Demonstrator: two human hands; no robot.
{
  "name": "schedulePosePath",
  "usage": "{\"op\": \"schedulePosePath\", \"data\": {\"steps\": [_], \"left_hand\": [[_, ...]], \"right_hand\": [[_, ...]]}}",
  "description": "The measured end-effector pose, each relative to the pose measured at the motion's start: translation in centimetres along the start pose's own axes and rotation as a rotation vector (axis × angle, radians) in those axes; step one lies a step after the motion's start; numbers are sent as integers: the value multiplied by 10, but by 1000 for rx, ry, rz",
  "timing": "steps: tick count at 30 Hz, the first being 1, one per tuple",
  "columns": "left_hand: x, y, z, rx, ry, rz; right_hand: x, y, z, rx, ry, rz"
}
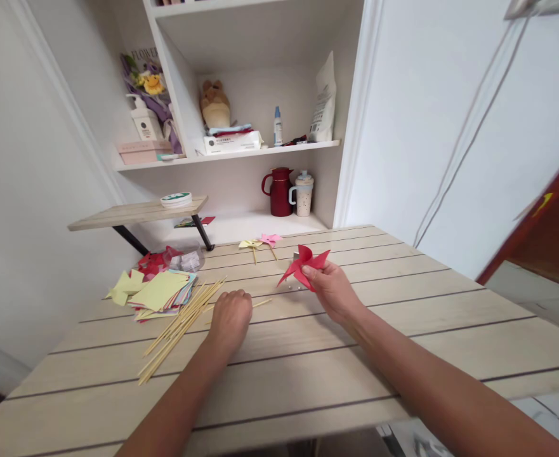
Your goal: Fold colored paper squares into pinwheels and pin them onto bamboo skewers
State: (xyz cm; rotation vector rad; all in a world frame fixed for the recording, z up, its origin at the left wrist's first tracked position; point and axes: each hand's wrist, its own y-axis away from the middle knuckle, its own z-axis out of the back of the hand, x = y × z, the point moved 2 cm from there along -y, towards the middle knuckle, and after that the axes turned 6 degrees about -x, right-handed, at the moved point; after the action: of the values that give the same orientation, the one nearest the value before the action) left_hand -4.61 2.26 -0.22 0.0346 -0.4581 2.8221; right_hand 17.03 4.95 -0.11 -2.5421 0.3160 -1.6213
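Above the table (403,330), the right hand (331,289) pinches a red paper pinwheel (304,265) at its centre. The left hand (230,317) rests knuckles-up among loose bamboo sticks (179,330); its fingers curl under, so whether it grasps a stick cannot be determined. Risk: a slack pinch may let the folded vanes spring open. Small items beneath the pinwheel are indistinct.

My left hand (230,315) rests on the table (403,330), just right of the wooden sticks (179,324). The paper squares (158,292) lie left of them. My right hand (332,291) holds a paper pinwheel (304,266); two finished pinwheels (261,242) lie behind.
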Motion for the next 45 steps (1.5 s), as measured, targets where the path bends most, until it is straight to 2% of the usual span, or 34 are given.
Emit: {"op": "schedulePosePath", "data": {"steps": [5, 8, 12, 18, 22, 26, 28, 30, 32, 33, 36, 40, 45], "left_hand": [[-17, -7, 1, -104, 121, 24], [-29, -10, 2, -175, 240, 43], [-41, -13, -3, -176, 303, 50], [-43, -12, -20, -169, 457, 4], [-42, -13, -25, -173, 671, 17], [-39, -9, -20, -169, 1069, 230], [-37, -5, -13, -226, 1238, 338], [-34, -1, -3, -299, 1340, 383], [-31, 3, 6, -351, 1376, 371], [-29, 5, 9, -361, 1384, 352], [-27, 7, 11, -340, 1412, 311], [-28, 6, 8, -319, 1430, 265], [-33, 7, 10, -429, 1255, 122]], "right_hand": [[-18, 5, -10, 49, -182, -217], [-21, 6, -12, 21, -261, -287], [-18, 2, -10, 8, -369, -307], [-16, 0, -8, 2, -429, -300], [-13, 0, -11, 22, -403, -255], [1, -1, -6, 45, -218, -79], [14, 0, 0, 63, -76, 46], [28, 4, 5, 119, 106, 191], [40, 10, 4, 268, 311, 370], [44, 14, 4, 302, 362, 442], [49, 22, -1, 367, 427, 543], [48, 27, -5, 405, 492, 642], [52, 28, -4, 355, 513, 757]]}}
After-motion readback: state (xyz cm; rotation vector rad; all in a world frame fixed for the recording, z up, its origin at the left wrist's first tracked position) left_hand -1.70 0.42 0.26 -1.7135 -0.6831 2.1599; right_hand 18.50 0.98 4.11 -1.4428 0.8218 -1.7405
